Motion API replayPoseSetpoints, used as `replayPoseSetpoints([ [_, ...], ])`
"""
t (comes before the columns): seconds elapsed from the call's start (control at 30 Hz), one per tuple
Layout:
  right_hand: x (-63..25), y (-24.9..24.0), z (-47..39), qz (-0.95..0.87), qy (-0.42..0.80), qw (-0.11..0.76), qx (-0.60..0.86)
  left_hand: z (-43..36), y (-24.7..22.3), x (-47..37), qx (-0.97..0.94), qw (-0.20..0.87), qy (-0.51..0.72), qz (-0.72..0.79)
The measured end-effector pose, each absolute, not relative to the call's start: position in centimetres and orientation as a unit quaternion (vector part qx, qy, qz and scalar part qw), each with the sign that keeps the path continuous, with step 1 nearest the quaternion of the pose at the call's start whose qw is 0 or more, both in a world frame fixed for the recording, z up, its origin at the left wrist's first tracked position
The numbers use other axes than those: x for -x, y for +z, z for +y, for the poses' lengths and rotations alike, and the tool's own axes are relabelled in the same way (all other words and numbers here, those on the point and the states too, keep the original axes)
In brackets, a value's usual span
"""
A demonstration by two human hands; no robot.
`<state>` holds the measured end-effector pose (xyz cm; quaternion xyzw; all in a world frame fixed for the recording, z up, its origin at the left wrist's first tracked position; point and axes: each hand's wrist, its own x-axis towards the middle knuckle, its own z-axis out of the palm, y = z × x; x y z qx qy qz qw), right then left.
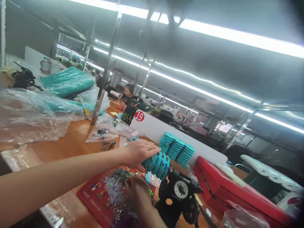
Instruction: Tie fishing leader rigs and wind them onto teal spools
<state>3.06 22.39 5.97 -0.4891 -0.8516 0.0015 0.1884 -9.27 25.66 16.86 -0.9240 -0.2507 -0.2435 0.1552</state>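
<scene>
My left hand (140, 153) is closed around a row of teal round discs (158, 166), tilted on their edges above the table. Just below it, my right hand (137, 190) is smeared by motion over a red mat or tray (91, 202). Small clear and metallic parts (114, 186) lie heaped on that red surface. Whether the right fingers hold anything cannot be made out. To the right of both hands stands a black device with a round white dial (181, 189).
Stacks of teal discs (175, 148) stand behind, before a white panel (154, 128) marked 19. A red box (218, 186) is at right. Plastic bags (102, 128) and wrapped teal discs (68, 80) lie left, beside a metal post (104, 79). A person (128, 91) sits far back.
</scene>
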Motion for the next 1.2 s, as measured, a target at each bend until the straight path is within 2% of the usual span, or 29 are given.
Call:
replayPoseSetpoints([
  [0.1,-4.7,7.1,21.1,-0.833,-0.019,0.231,0.503,26.0,17.4,9.0,0.927,0.121,-0.235,-0.266],
  [0.2,-6.9,10.8,20.0,-0.825,-0.011,0.304,0.476,26.2,17.6,8.8,0.927,0.106,-0.233,-0.275],
  [0.3,-8.8,15.7,20.1,-0.794,0.036,0.417,0.441,26.2,17.6,8.8,0.927,0.101,-0.234,-0.275],
  [0.4,-9.7,18.8,21.3,-0.762,0.116,0.465,0.435,26.1,17.5,8.8,0.927,0.103,-0.233,-0.276],
  [0.57,-9.7,18.5,22.9,-0.733,0.197,0.481,0.439,26.0,17.6,8.8,0.927,0.102,-0.236,-0.274],
  [0.87,-9.8,17.9,22.8,-0.713,0.213,0.507,0.435,25.9,17.7,8.7,0.925,0.101,-0.236,-0.280],
  [1.2,-9.4,18.1,22.9,-0.719,0.227,0.490,0.437,25.9,17.7,8.8,0.926,0.099,-0.237,-0.276],
])
